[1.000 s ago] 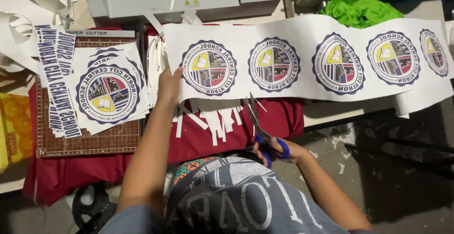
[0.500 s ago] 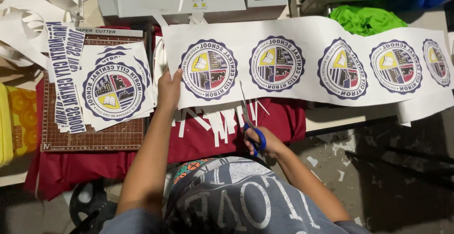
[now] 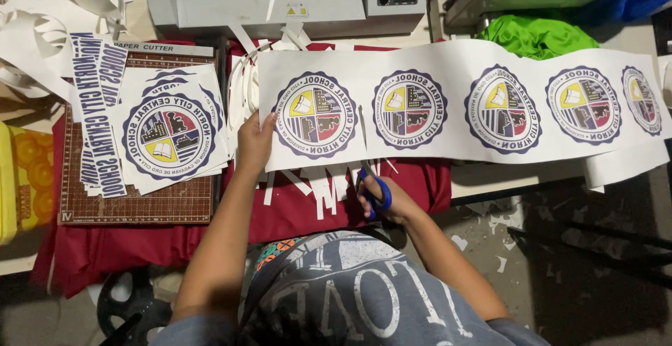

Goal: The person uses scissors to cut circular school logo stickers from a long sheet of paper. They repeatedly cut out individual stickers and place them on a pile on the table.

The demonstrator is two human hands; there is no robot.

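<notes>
Our right hand (image 3: 389, 200) grips blue-handled scissors (image 3: 372, 186), now raised to the bottom edge of the long printed strip (image 3: 455, 101). At nine o'clock, our left hand (image 3: 254, 140) still pinches the strip's end, beside the paper cutter (image 3: 133, 199).

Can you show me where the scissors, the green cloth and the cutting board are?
scissors (image 3: 378, 193), head view, on the blue handle.
green cloth (image 3: 537, 35), head view, on its middle fold.
cutting board (image 3: 133, 206), head view, on the bare brown grid.
</notes>
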